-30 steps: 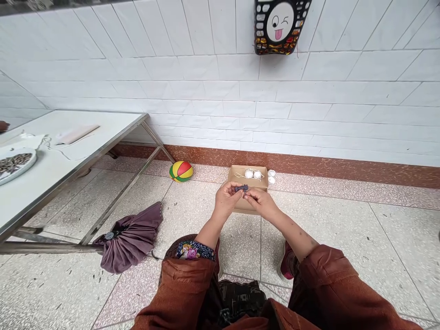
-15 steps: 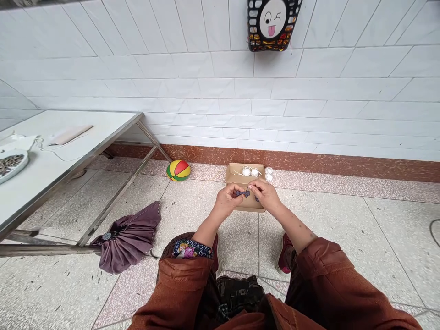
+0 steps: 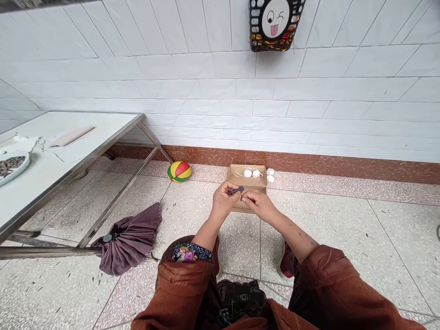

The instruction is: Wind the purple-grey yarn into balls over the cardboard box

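Observation:
My left hand [image 3: 224,200] is closed around a small dark purple-blue bundle [image 3: 237,189], whose knobbly end pokes out past the thumb and forefinger; what it is made of is too small to tell. Right beside it, my right hand [image 3: 258,202] has thumb and fingertips pinched together close to the left thumb. Whatever lies in that pinch is hidden. Both hands hover over the near part of a brown cardboard box [image 3: 231,172] on the floor. In its far part lie two white balls of string [image 3: 252,173] with loose ends.
More white balls [image 3: 270,175] sit right of the box by the wall. To the left are a striped ball [image 3: 179,171], a folded purple umbrella [image 3: 132,238] and a metal-framed table [image 3: 89,137] carrying a plate [image 3: 25,167]. A black basket [image 3: 254,43] hangs on the wall.
My right hand has shifted from above the bundle's end to just below it, beside my left thumb. The bundle has moved slightly left and tilted upward in my left hand.

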### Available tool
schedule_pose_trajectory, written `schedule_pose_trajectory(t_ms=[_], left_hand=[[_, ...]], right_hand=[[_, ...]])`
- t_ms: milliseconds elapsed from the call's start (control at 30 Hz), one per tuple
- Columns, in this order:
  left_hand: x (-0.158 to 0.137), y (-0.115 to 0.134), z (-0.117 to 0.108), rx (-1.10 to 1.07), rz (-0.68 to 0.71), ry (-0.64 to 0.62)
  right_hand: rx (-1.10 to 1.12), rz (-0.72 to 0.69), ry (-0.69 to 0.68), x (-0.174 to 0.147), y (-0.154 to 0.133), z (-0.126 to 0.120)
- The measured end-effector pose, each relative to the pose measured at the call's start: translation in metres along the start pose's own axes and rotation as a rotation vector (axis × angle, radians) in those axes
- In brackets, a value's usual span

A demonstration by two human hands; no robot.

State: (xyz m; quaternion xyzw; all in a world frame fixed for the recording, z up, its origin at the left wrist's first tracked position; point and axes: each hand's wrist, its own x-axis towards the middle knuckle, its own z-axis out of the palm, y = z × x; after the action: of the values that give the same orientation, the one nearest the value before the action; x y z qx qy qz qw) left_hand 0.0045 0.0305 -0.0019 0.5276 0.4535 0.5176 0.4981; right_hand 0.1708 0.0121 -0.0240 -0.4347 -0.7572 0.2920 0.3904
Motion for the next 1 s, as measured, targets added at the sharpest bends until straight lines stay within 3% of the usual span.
schedule_pose_trajectory(t_ms=[167,367,533,767,900,1000], left_hand=[[0.000,-0.004,-0.004,0.179,0.040,0.000],[-0.005,0.003,-0.001,0.027,-0.056,-0.179],[-0.010,0.010,0.002,-0.160,-0.126,-0.289],[-0.005,0.004,0.003,-0.223,-0.125,-0.134],[0.000,-0.003,0.000,-0.055,-0.046,-0.058],[0.001,-0.006,-0.003,0.121,0.063,-0.020]], right_hand=[[-0.004,-0.002,0.059,0.003,-0.010,-0.016],[-0.034,0.017,0.160,0.008,-0.002,-0.023],[0.005,0.066,0.132,0.007,0.007,-0.010],[-0.004,0.082,0.026,-0.001,0.005,0.009],[-0.008,0.010,-0.015,-0.003,-0.007,0.003],[-0.004,-0.021,0.027,-0.002,-0.012,-0.008]])
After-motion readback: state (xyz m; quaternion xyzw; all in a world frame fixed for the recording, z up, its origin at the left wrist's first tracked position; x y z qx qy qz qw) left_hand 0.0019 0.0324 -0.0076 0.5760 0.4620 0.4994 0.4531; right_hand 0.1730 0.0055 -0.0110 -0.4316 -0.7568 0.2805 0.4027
